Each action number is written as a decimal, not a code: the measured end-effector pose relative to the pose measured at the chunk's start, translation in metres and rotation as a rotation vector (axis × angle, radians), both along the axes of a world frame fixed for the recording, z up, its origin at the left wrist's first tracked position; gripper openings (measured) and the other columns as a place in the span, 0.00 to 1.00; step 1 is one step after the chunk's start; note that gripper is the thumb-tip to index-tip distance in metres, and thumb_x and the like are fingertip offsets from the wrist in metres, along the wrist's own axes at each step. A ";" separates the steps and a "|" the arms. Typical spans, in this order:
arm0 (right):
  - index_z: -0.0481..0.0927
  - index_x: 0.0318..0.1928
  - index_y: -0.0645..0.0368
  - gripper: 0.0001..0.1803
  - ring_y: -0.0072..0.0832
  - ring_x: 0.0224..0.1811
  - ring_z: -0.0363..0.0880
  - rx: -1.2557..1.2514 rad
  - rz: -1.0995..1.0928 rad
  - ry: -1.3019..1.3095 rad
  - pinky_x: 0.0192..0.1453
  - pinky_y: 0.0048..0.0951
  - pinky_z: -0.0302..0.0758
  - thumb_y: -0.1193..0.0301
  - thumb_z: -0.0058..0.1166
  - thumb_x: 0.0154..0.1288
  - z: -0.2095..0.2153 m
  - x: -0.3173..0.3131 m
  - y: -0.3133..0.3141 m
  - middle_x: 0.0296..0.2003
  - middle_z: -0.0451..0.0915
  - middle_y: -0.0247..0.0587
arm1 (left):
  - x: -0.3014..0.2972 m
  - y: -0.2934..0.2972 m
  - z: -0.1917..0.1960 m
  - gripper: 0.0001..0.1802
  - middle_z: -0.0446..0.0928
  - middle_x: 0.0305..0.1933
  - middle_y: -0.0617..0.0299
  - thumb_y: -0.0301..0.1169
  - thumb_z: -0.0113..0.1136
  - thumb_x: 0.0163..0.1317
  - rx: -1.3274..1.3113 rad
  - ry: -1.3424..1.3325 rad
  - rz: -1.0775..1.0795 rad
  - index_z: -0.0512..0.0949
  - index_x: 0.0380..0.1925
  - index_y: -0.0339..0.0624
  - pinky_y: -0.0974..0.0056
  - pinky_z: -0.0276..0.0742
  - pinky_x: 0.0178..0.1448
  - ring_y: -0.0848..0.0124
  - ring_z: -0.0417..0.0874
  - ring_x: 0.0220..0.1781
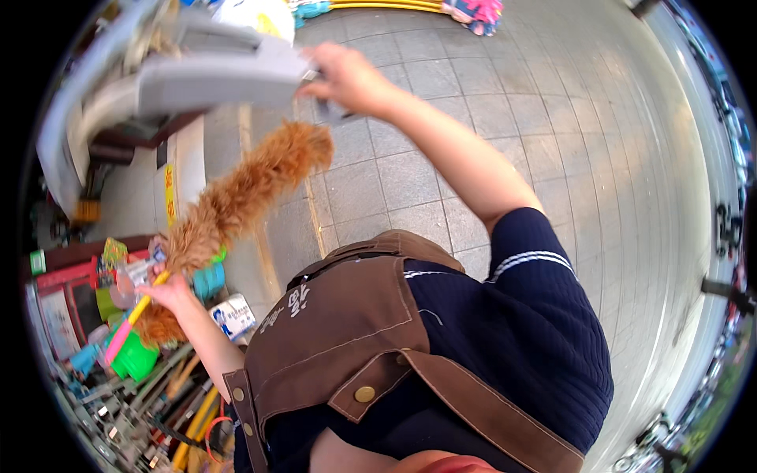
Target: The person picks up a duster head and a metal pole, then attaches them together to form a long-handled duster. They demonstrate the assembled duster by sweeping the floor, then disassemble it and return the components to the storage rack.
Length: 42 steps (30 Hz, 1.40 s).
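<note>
Gripping a yellow-and-pink handle at nine o'clock, the left hand point(165, 292) has its grip clamped on the brown feather duster point(236, 197), slanting toward twelve; right hand point(343, 79) stretches out, arm extended, fingers closed on a grey box point(213, 75).

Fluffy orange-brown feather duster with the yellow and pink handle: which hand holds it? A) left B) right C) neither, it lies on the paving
A: the left hand grips the fluffy orange-brown feather duster by its handle, while the right hand is up at the grey plastic tray.
</note>
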State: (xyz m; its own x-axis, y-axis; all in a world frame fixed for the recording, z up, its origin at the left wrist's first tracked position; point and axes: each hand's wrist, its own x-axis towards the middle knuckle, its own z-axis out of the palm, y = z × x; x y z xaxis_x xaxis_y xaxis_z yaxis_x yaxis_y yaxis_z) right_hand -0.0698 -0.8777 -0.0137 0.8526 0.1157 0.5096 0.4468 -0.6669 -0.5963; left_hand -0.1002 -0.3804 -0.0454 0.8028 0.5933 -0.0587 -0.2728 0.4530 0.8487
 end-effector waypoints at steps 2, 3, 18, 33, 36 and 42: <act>0.74 0.46 0.61 0.23 0.30 0.26 0.76 0.244 -0.054 0.304 0.32 0.33 0.74 0.63 0.62 0.51 0.068 -0.019 -0.007 0.31 0.76 0.43 | -0.008 0.039 -0.028 0.39 0.67 0.22 0.62 0.67 0.30 0.59 -0.177 0.104 0.064 0.71 0.30 0.39 0.62 0.68 0.47 0.69 0.64 0.25; 0.76 0.41 0.61 0.15 0.25 0.28 0.74 0.268 -0.191 0.098 0.35 0.28 0.71 0.66 0.58 0.55 0.084 -0.014 -0.028 0.30 0.78 0.40 | -0.003 0.025 -0.027 0.37 0.64 0.20 0.63 0.66 0.32 0.59 -0.257 0.109 0.109 0.69 0.26 0.40 0.60 0.68 0.48 0.67 0.66 0.27; 0.75 0.37 0.61 0.17 0.42 0.36 0.73 1.171 -0.432 -0.652 0.43 0.56 0.67 0.59 0.47 0.60 0.244 -0.114 -0.397 0.33 0.76 0.45 | -0.030 -0.003 -0.068 0.26 0.55 0.17 0.67 0.56 0.36 0.65 -0.120 -0.139 0.071 0.57 0.18 0.48 0.61 0.64 0.39 0.71 0.58 0.22; 0.76 0.31 0.59 0.27 0.43 0.39 0.73 1.197 -0.622 -0.736 0.46 0.57 0.67 0.44 0.47 0.57 0.242 -0.166 -0.364 0.32 0.76 0.45 | -0.047 0.133 -0.117 0.25 0.54 0.18 0.67 0.53 0.38 0.67 -0.309 -0.093 0.474 0.55 0.18 0.49 0.63 0.63 0.37 0.70 0.58 0.25; 0.76 0.30 0.56 0.24 0.39 0.38 0.73 1.226 -0.618 -0.716 0.45 0.54 0.68 0.46 0.51 0.56 0.232 -0.161 -0.359 0.31 0.76 0.40 | -0.052 0.139 -0.122 0.27 0.55 0.17 0.66 0.55 0.39 0.65 -0.308 -0.090 0.502 0.55 0.16 0.49 0.62 0.63 0.39 0.69 0.58 0.25; 0.73 0.37 0.57 0.18 0.42 0.34 0.78 1.277 -0.586 -0.739 0.39 0.55 0.76 0.57 0.56 0.52 0.213 -0.158 -0.378 0.30 0.78 0.45 | -0.046 0.146 -0.119 0.30 0.56 0.14 0.67 0.58 0.36 0.64 -0.334 -0.146 0.464 0.55 0.13 0.49 0.60 0.65 0.41 0.67 0.60 0.23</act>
State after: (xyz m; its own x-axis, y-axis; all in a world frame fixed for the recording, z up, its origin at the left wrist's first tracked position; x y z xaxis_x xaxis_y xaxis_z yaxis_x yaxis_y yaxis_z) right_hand -0.2276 -1.2560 0.1988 0.1545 -0.9365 0.3149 0.7515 -0.0955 -0.6528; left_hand -0.1458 -0.2346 -0.1649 0.4776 0.8529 -0.2108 -0.6098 0.4946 0.6193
